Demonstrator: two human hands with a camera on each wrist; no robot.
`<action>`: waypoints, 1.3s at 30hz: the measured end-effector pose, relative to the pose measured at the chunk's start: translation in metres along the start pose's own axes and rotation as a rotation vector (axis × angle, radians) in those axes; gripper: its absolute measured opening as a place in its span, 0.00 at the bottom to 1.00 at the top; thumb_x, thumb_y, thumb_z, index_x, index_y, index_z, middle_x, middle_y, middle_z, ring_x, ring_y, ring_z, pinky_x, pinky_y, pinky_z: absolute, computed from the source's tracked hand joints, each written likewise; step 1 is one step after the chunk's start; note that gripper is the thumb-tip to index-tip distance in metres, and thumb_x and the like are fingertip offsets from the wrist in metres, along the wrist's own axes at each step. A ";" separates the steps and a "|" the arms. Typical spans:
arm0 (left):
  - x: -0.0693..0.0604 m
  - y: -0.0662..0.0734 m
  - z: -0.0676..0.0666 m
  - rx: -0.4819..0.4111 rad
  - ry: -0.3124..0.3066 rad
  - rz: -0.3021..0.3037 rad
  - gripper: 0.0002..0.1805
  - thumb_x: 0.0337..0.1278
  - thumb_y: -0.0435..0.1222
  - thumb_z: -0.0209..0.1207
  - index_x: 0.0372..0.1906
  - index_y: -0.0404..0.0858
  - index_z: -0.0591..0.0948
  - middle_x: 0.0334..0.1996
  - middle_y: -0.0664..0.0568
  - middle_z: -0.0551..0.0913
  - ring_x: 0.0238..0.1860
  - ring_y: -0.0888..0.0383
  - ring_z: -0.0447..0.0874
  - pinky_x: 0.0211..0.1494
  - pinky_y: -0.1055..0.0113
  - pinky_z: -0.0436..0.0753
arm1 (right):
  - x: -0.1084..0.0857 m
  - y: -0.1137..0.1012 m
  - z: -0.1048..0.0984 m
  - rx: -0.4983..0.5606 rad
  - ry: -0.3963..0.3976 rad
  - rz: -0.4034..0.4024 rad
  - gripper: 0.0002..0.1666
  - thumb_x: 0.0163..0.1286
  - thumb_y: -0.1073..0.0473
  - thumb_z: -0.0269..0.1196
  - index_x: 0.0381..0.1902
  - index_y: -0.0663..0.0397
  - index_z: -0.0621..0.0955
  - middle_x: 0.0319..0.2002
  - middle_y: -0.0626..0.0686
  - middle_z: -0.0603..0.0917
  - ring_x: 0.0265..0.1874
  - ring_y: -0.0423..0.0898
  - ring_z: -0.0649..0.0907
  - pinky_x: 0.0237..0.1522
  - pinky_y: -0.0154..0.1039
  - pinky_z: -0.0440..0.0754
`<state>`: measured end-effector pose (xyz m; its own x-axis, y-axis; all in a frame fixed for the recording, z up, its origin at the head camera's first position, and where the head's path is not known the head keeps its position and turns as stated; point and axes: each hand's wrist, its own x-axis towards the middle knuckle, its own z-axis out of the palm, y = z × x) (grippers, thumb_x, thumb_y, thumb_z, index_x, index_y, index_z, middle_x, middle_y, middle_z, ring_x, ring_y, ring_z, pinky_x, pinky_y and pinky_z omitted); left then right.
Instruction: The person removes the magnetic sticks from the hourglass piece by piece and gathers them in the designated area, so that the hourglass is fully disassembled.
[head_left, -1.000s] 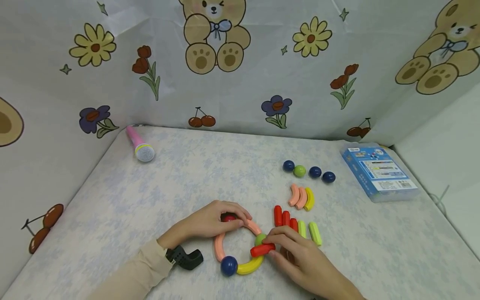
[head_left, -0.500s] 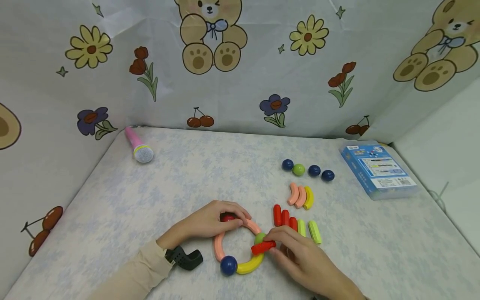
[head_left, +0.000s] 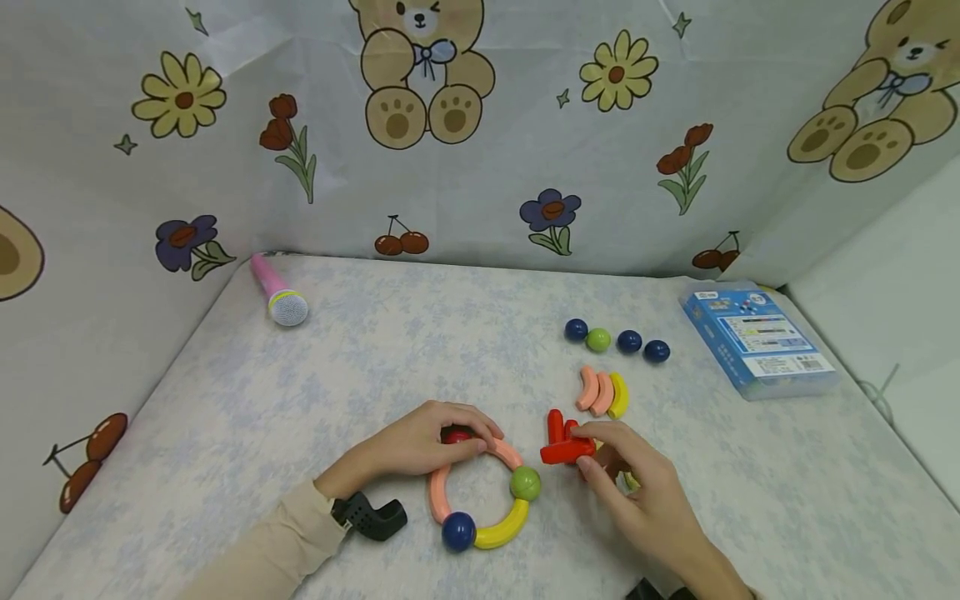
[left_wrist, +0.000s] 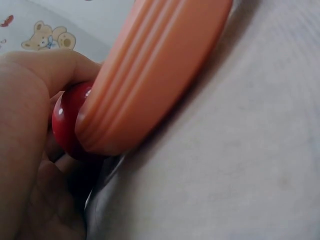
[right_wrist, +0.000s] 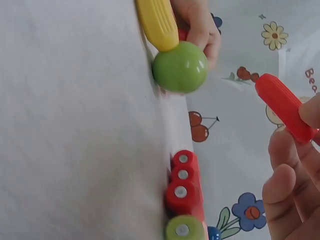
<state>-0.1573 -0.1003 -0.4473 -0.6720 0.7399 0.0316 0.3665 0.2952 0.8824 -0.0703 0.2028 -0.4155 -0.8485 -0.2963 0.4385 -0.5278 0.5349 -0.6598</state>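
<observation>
The right hand [head_left: 637,487] has just shifted from over the ring's right side to a spot farther right, near the lower right of the head view's centre, and the red stick [head_left: 566,452] has gone with it. Thumb and fingers pinch that stick near one end; the right wrist view shows it lifted clear, apart from the three red sticks [right_wrist: 183,192] in the row. From the head camera it crosses the near ends of that row, while the hand covers most of the light-green sticks [head_left: 630,482]. Half a second ago the stick lay across the green ball [head_left: 526,482] and partly hid it; now the ball is in full sight, touching the yellow curved piece [head_left: 501,529] below and the upper pink curved piece [head_left: 505,452] above. The ring, low in the middle of the frame, goes on through the blue ball [head_left: 458,532] and the left pink curved piece [head_left: 438,496] up to the red ball [head_left: 454,436]. My judgement is that the ring stands closed without the stick, which is now well off it and back beside its own kind. The left hand [head_left: 427,440] has not visibly moved: its fingers curl round the red ball at the ring's top left, steadying that side, it seems.
</observation>
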 end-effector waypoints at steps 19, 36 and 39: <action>0.000 -0.002 0.000 0.000 0.003 0.004 0.07 0.74 0.43 0.61 0.46 0.59 0.87 0.56 0.71 0.84 0.63 0.65 0.79 0.71 0.60 0.73 | 0.004 0.006 -0.012 -0.027 0.118 0.066 0.25 0.63 0.77 0.69 0.54 0.49 0.83 0.42 0.46 0.84 0.25 0.37 0.78 0.26 0.30 0.79; -0.001 0.001 0.000 -0.003 0.006 0.011 0.07 0.74 0.43 0.60 0.46 0.58 0.88 0.56 0.70 0.84 0.63 0.65 0.79 0.71 0.60 0.74 | 0.002 0.009 -0.008 0.002 0.073 0.092 0.21 0.64 0.74 0.70 0.50 0.50 0.81 0.33 0.44 0.85 0.23 0.37 0.79 0.23 0.31 0.77; 0.000 0.001 0.000 0.000 0.005 0.012 0.07 0.74 0.43 0.60 0.46 0.58 0.88 0.56 0.69 0.84 0.63 0.65 0.79 0.71 0.60 0.74 | 0.001 0.011 -0.003 0.006 0.054 0.063 0.22 0.63 0.74 0.71 0.50 0.47 0.81 0.29 0.41 0.83 0.22 0.35 0.77 0.22 0.30 0.76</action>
<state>-0.1567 -0.1001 -0.4465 -0.6709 0.7402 0.0448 0.3748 0.2864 0.8818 -0.0768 0.2107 -0.4209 -0.8770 -0.2189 0.4278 -0.4734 0.5464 -0.6909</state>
